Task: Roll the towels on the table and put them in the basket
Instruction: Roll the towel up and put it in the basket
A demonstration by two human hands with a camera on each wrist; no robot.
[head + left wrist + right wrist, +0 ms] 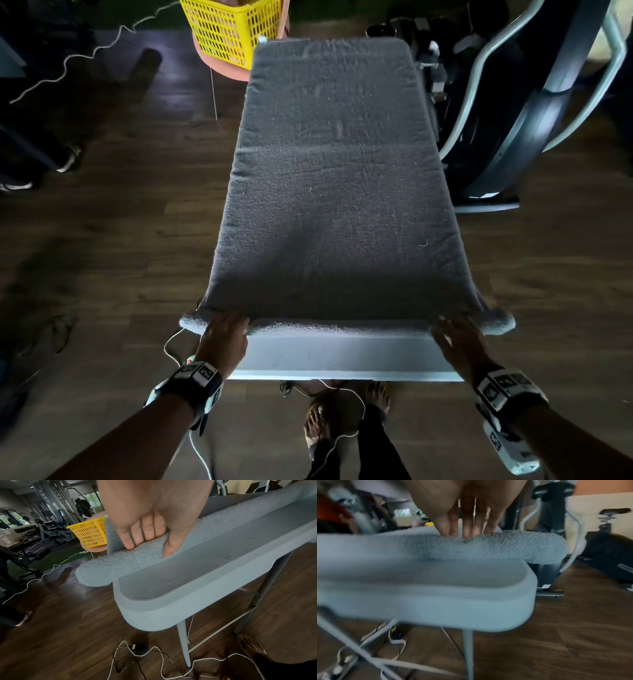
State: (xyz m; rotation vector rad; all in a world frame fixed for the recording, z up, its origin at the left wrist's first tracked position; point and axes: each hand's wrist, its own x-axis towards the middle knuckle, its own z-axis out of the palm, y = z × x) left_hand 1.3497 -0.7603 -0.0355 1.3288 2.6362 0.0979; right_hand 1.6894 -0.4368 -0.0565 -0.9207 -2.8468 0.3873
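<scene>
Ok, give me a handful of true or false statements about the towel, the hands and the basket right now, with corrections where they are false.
1. The grey terry towel lies spread along the pale plastic folding table. True.
2. The left hand grips the towel's near edge. True.
3. The towel is fully rolled. False: only its near edge is turned up.
4. The yellow perforated plastic basket stands on the table. False: it sits on a pink chair beyond the far end.
5. The right hand has straight fingers on the towel's near edge. True.

Head camera looks steeply down the table (342, 359); both wrist cameras sit close at its near edge, facing outward.
</scene>
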